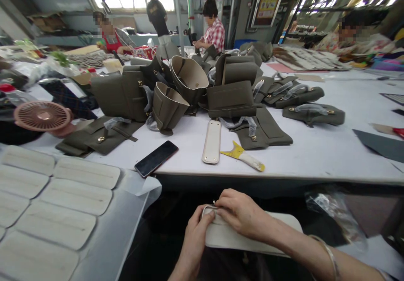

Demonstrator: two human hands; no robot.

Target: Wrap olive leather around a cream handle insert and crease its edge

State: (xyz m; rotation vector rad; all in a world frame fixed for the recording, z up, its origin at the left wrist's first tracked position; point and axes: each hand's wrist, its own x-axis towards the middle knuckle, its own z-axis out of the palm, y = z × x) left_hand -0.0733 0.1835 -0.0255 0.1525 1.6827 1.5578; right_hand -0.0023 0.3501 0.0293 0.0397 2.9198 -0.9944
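A cream leather panel [225, 237] with rounded corners lies across my lap, below the table's front edge. My left hand [195, 235] grips its left end, thumb on top and fingers along the edge. At that same end my right hand [238, 211] pinches the edge with its fingers, its forearm crossing over the panel. A small shiny metal bit [213, 202] shows at the fingertips; I cannot make out what it is. On the table ahead lie a cream strip [211, 142] with holes at its corners, a yellow-and-white scraper-like tool [244, 157] and a black phone [157, 158].
Several cream pieces [67, 226] lie in rows on a sheet at left. Olive-grey bags [232, 98] are heaped mid-table, with a pink fan [44, 117] to their left. A clear plastic bag [334, 213] sits low at right. Other people [216, 33] are across the table.
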